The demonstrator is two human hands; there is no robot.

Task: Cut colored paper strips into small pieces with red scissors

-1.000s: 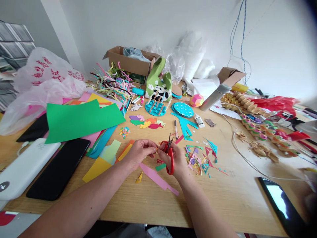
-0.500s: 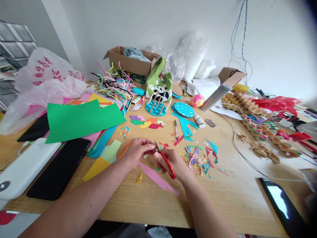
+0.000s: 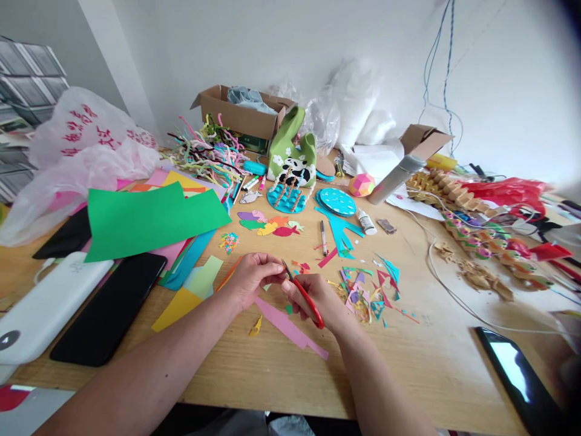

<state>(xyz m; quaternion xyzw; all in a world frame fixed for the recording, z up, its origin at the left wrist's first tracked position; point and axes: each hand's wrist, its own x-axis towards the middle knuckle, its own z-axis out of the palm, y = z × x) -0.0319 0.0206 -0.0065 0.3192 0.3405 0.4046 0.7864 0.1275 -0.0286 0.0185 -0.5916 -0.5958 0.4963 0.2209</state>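
Observation:
My right hand [image 3: 313,297] is closed around red-handled scissors [image 3: 305,297], their blades pointing up and left toward my other hand. The fingers of my left hand [image 3: 254,275] are pinched together at the blade tips; whatever small piece they hold is too hidden to name. Under and between my hands lies a pink paper strip [image 3: 285,327]. A small yellow scrap [image 3: 255,327] rests beside it. Beyond my hands is a group of coloured paper fish [image 3: 272,225], and a little pile of tiny paper bits [image 3: 229,243] sits left of them.
Green paper [image 3: 149,224] tops a stack of coloured sheets at left, near a black phone [image 3: 109,309] and white power bank [image 3: 49,309]. Paper offcuts [image 3: 363,293] are scattered right of my hands. A pen [image 3: 324,237], glue bottle [image 3: 367,222] and grey flask [image 3: 397,178] stand or lie farther back.
The scissors' red handle has shifted very slightly in my right hand. My left hand stays in almost the same place.

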